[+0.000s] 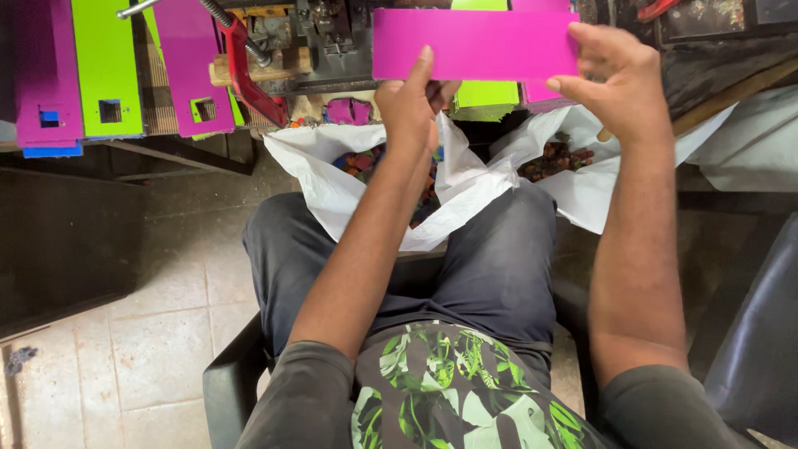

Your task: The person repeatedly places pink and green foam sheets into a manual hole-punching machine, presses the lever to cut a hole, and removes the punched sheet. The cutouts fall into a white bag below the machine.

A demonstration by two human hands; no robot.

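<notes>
Head view, held item: flat rectangular magenta card sheet (474, 44), raised level in front of the bench press, clear of every surface.
Head view, left hand (411, 104): pinched on the sheet's lower edge near its left half, index finger laid up the face, thumb hidden behind.
Head view, right hand (619, 79): clamped on the sheet's right end, thumb beneath, fingers curled over the top corner.
Head view, machine: dark metal bench press (320, 41) with red lever handle (245, 75), directly behind the sheet; gap between sheet and tooling not resolvable.
Head view, stock: punched magenta and lime-green card panels (108, 71) racked at the left, well apart from both hands.
Head view, catch bags: two open white plastic bags (465, 195) draped across the lap, holding small multicoloured offcuts (553, 158).
Risk, slip: judged possible; held by edges only, so a loosened pinch could have dropped the sheet into the bags or onto the tiled floor (158, 333).
Risk, crease: judged possible; uneven pull between the two ends could have bent the thin card.
Risk, fingers: judged most serious; fingertips near the press tooling could have been caught on lever travel.
Risk, misfeed: judged likely where the sheet entered skewed, spoiling the cut-out position.
</notes>
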